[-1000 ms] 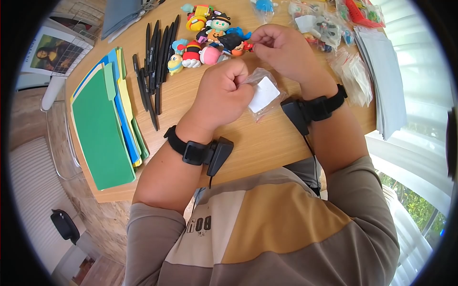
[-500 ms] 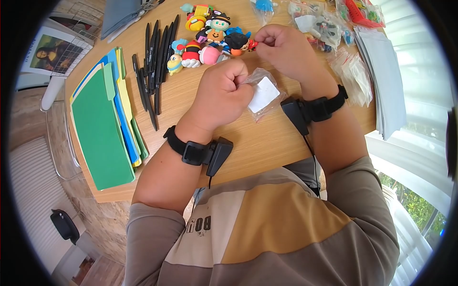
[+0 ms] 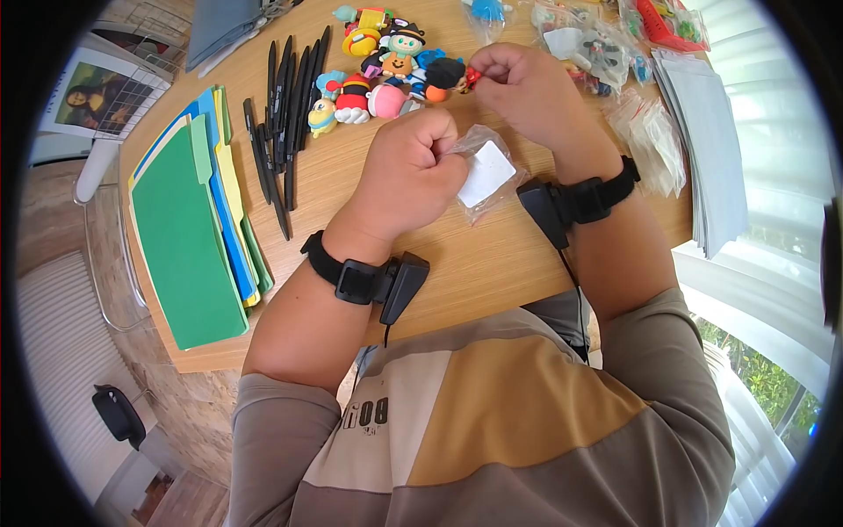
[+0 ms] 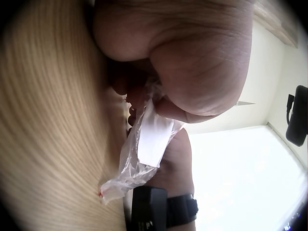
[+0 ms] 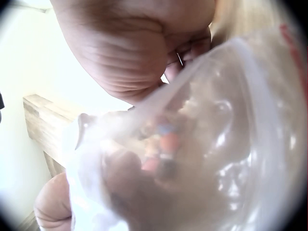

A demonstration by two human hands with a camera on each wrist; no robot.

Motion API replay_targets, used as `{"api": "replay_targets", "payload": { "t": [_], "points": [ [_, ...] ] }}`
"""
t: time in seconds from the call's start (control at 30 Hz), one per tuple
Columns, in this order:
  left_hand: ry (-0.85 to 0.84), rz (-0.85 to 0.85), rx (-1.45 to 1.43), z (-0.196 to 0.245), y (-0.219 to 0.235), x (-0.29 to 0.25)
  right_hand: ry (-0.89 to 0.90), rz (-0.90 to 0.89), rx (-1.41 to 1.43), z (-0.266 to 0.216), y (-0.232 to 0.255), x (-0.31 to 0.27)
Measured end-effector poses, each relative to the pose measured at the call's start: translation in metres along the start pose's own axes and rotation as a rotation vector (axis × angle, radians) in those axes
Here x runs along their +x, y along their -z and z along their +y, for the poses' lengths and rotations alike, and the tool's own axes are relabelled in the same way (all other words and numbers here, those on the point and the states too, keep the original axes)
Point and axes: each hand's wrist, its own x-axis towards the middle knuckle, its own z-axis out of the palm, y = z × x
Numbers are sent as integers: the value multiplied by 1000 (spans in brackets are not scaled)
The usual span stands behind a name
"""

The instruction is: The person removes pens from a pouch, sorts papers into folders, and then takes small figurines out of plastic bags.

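Note:
In the head view the left hand (image 3: 411,171) grips a clear plastic bag with a white label (image 3: 486,174), its fingers curled round the bag's end. The same bag (image 4: 129,169) hangs from that hand (image 4: 192,62) in the left wrist view. Up and to the right, the right hand (image 3: 532,95) pinches a small red part of a dark-topped figure (image 3: 446,74) at the right side of the toy pile. Through the blurred bag (image 5: 226,125) in the right wrist view, small coloured shapes show below the right hand (image 5: 130,48).
Colourful toy figures (image 3: 399,53) lie beyond the hands, with black pens (image 3: 283,105) to their left. Folders (image 3: 180,237) are at the table's left. Bagged items (image 3: 597,53), empty-looking clear bags (image 3: 650,140) and grey envelopes (image 3: 709,158) lie at the right.
The dark-topped figure has turned and shifted slightly to the right with the right hand's fingers. The left hand and the labelled bag have stayed in place.

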Motion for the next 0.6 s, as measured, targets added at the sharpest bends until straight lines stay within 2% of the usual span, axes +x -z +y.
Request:
{"api": "replay_targets", "payload": {
  "t": [0.3, 0.4, 0.47, 0.6],
  "points": [
    [-4, 4, 8, 1, 0, 0, 14, -41, -102, -1, 1, -1],
    [-1, 2, 2, 0, 0, 0, 63, -5, -70, 0, -2, -1],
    [-2, -1, 1, 0, 0, 0, 314, 137, -161, -4, -4, -1],
    [-6, -1, 2, 0, 0, 0, 283, 20, -128, -18, 1, -6]
  ]
}}
